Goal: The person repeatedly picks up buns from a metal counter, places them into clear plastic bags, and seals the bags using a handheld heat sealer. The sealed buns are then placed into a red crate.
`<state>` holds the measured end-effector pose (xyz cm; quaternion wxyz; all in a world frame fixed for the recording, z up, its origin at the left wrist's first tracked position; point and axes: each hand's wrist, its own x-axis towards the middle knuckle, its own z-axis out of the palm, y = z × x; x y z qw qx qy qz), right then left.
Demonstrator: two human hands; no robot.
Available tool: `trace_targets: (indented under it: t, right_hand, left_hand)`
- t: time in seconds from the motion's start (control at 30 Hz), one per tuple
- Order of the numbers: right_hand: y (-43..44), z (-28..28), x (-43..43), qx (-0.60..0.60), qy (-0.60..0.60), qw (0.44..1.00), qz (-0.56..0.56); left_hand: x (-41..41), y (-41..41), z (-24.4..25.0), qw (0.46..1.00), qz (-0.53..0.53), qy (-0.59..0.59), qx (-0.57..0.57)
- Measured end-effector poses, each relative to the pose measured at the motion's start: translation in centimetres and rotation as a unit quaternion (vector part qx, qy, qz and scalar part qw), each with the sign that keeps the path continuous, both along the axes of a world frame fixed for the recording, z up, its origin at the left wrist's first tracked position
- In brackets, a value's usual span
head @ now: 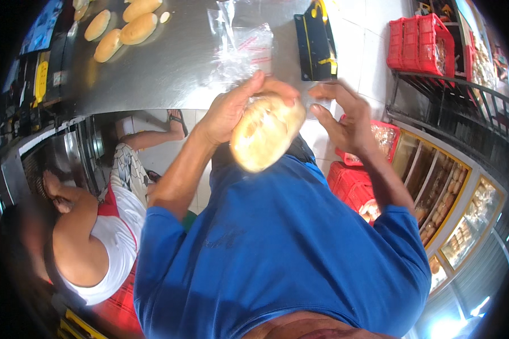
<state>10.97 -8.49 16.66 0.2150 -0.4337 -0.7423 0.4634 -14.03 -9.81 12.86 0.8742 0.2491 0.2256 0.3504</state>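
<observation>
In my left hand (pixel 237 104) is a bag of bread rolls (pixel 263 135), wrapped in clear plastic and held by its upper end in front of my blue shirt. My right hand (pixel 345 114) is raised just to the right of the bag, fingers curled and apart, with nothing seen in it. Beyond my left hand, clear plastic bags with red print (pixel 254 46) lie on the metal table (pixel 178 80). To their right stands a black and yellow device (pixel 316 46). Several loose oblong rolls (pixel 139 29) lie at the table's far left.
A person (pixel 89 237) in a white top sits low at the left. Red plastic crates (pixel 415 44) stand on a black rack (pixel 449 84) at the upper right, with more red crates (pixel 350 182) below. A glass-fronted bread cabinet (pixel 437 182) is at the right.
</observation>
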Motion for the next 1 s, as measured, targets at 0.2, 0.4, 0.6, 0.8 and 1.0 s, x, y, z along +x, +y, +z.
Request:
trace_targets:
  t: [0.2, 0.4, 0.6, 0.8, 1.0]
  right_hand:
    - [2.5, 2.7, 1.3, 0.372, -0.039, 0.891, 0.259]
    - [4.0, -0.4, 6.1, 0.254, -0.144, 0.924, 0.246]
    - [9.1, -5.8, 9.7, 0.094, -0.128, 0.987, 0.030]
    - [11.2, -12.2, 12.9, -0.095, -0.089, 0.991, 0.019]
    - [10.6, -15.5, 11.0, -0.113, -0.106, 0.988, 0.001]
  left_hand:
    - [6.7, -1.4, 1.3, 0.953, -0.161, -0.151, -0.206]
    - [8.0, 3.3, -3.5, 0.960, -0.280, -0.012, 0.004]
    - [13.6, 9.6, -1.6, 0.574, -0.147, 0.632, 0.498]
    - [15.7, 9.6, -5.3, 0.494, -0.148, 0.707, 0.485]
    - [15.4, 8.4, -10.6, 0.511, -0.099, 0.718, 0.462]
